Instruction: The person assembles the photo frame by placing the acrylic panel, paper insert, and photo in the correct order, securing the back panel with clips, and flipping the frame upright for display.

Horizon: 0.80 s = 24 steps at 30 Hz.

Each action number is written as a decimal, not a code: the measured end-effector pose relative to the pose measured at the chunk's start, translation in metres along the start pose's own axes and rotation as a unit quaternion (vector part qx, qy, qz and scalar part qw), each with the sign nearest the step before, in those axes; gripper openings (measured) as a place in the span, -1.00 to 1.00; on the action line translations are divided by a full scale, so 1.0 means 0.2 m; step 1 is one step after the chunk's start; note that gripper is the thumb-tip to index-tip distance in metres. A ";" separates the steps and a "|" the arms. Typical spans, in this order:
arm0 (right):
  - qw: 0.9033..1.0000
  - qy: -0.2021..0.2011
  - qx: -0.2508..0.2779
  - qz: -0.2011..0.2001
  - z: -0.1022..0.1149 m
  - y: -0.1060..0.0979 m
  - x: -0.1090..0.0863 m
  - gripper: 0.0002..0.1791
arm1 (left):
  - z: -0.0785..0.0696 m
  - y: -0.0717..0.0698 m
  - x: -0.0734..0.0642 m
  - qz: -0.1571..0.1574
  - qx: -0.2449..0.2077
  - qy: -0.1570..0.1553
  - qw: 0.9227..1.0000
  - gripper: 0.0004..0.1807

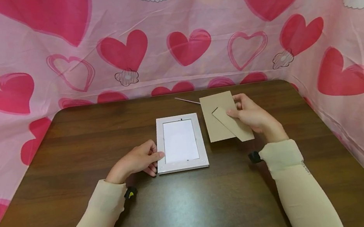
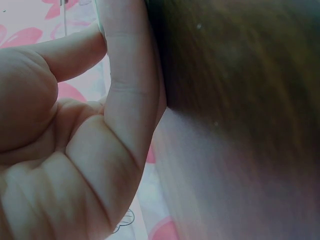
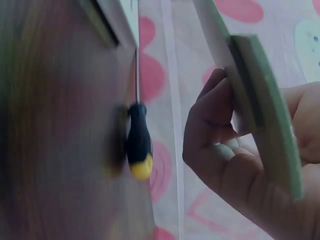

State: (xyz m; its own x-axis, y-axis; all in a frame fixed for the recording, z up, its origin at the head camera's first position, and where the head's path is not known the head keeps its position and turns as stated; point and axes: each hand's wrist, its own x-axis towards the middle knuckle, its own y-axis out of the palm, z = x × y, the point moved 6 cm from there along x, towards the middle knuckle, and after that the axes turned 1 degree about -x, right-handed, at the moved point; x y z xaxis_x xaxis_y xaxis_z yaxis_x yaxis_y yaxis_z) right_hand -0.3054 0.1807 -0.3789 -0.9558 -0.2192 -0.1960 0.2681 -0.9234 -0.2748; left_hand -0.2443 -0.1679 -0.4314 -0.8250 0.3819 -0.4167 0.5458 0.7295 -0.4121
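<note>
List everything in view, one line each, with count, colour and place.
Picture frame: 1, white, on the table between the hands
Panel: 1, white, inside the frame's opening
Backing board: 1, tan, right of the frame
Stand leg: 1, tan, slanting across the board
Screwdriver: 1, black and yellow handle, beyond the board
Table: 1, dark brown, beneath the frame
Heart-print cloth: at least 1, pink, behind and beside the table
Wrist devices: 2, mostly black, one at each cuff
Sleeves: 2, cream, on the forearms
Left hand: 1, bare, gripping the frame's left edge
Right hand: 1, bare, pinching the board
</note>
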 end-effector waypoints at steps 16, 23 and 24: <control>0.997 0.000 0.069 0.037 0.02 0.38 0.05 -0.25 | 0.00 0.00 0.00 0.001 0.002 0.000 1.000 -0.71; 0.995 -0.007 0.084 0.047 0.01 0.48 0.06 -0.18 | 0.00 0.00 0.00 -0.004 -0.002 0.004 1.000 -0.71; 0.995 -0.008 0.083 0.048 0.01 0.49 0.06 -0.17 | 0.00 0.00 0.00 -0.004 -0.004 0.005 1.000 -0.71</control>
State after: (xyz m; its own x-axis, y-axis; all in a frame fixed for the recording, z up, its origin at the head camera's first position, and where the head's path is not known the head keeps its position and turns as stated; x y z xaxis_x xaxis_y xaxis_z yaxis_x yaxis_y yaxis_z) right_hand -0.2904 0.0868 -0.4066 -0.9290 -0.3122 -0.1985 0.3355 -0.9371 -0.0962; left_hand -0.2444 -0.1668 -0.4321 -0.8309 0.3812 -0.4052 0.5378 0.7370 -0.4094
